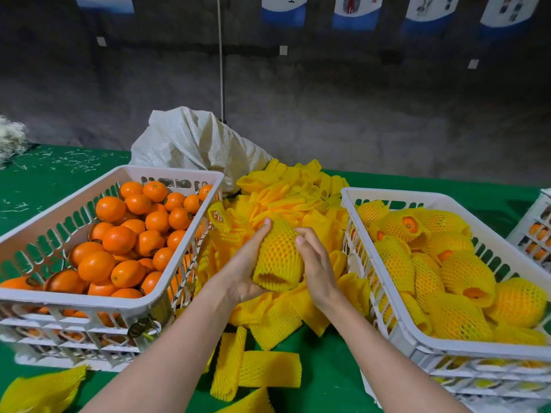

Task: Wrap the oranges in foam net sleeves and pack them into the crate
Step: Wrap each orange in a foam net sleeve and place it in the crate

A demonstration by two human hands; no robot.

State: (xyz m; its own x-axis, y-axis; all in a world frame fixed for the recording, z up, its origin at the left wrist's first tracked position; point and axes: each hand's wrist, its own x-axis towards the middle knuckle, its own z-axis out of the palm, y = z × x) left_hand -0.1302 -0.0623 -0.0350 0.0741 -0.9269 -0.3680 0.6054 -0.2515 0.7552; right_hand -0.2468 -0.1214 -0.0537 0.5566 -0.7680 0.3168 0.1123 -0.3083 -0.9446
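Observation:
Between two white crates, both my hands hold one orange inside a yellow foam net sleeve. My left hand cups it from below and the left side, fingers curled round it. My right hand grips its right side, thumb on top. The sleeve's open end points toward me. The left crate holds several bare oranges. The right crate holds several oranges wrapped in yellow sleeves. A pile of loose empty sleeves lies between the crates on the green table.
A white woven sack stands behind the sleeve pile. Flat empty sleeves lie on the green tabletop near me. Another white crate with oranges shows at the far right edge. A grey wall rises behind the table.

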